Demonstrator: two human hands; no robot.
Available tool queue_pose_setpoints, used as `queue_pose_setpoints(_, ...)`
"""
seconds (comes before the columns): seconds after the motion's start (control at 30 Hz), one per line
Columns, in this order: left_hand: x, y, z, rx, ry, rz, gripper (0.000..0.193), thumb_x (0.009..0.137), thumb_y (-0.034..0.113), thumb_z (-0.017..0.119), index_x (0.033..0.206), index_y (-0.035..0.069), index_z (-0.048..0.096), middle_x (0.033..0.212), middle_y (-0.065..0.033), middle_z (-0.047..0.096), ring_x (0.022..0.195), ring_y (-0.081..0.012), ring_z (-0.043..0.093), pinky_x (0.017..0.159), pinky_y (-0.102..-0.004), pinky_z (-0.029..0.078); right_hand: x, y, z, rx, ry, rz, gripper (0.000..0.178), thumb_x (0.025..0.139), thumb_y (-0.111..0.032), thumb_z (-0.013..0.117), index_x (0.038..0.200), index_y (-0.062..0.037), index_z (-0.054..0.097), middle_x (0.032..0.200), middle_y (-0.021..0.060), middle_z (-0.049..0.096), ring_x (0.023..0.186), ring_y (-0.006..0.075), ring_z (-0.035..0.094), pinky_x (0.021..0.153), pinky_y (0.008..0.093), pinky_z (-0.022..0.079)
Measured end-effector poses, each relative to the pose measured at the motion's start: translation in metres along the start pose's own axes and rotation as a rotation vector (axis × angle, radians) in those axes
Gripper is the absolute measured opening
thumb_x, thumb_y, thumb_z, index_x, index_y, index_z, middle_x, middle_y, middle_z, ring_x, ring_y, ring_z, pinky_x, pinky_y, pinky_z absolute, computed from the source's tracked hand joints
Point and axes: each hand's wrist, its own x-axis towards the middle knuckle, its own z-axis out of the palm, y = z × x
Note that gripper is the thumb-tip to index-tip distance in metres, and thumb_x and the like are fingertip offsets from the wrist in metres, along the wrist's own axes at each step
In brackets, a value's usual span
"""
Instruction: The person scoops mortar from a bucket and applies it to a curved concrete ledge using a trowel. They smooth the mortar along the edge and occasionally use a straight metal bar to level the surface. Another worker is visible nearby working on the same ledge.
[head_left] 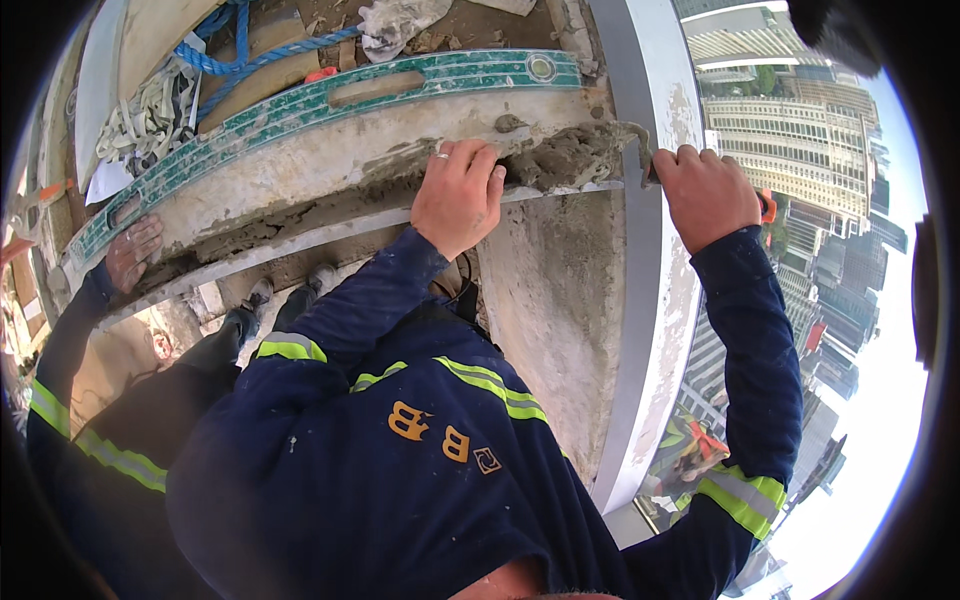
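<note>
Lumpy, rough grey-brown mortar (575, 158)

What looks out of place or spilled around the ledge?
A stray mortar blob sits on the ledge, seemingly apart from the wet mortar bed, so it looks dropped. The green spirit level is smeared with pale residue, and the blue rope beyond lies in loose loops.

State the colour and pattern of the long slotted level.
The level is green with thin pale lines along its length; the head view shows it best.
</note>
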Motion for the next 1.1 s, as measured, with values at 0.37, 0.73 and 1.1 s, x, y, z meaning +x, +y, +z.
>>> queue_pose_setpoints(0.37,0.002,0.013,0.013,0.046,-0.018,0.185,0.026,0.077,0.021,0.068,0.099,0.010,0.060,0.098,-0.0056,0.053,0.092,-0.0261,0.051,0.079,-0.0387,0.040,0.004,0.031,0.003,-0.087,0.058,0.004,0.007,0.084,-0.014,0.053,0.090,-0.0130,0.056,0.081,0.0039,0.060,0.080,0.0202,0.062,0.071,0.0342,0.049)
queue_pose_setpoints(0.73,0.005,0.019,0.042,0.159,-0.057,0.341,0.024,0.075,0.022,0.071,0.096,0.012,0.064,0.095,-0.0029,0.050,0.089,-0.0225,0.050,0.074,-0.0366,0.040,-0.021,0.021,-0.011,-0.008,-0.091,0.081,0.030,0.078,-0.029,0.066,0.099,-0.0104,0.055,0.089,0.0077,0.059,0.088,0.0232,0.060,0.074,0.0361,0.048)
queue_pose_setpoints(1.1,0.005,0.021,0.041,0.206,-0.132,0.296,0.027,0.078,0.026,0.068,0.100,0.012,0.061,0.097,-0.0030,0.050,0.092,-0.0229,0.049,0.078,-0.0375,0.039,-0.034,0.024,-0.040,-0.141,0.005,0.113,0.022,0.082,-0.012,0.054,0.103,-0.0076,0.056,0.087,0.0062,0.062,0.087,0.0212,0.060,0.076,0.0362,0.047)
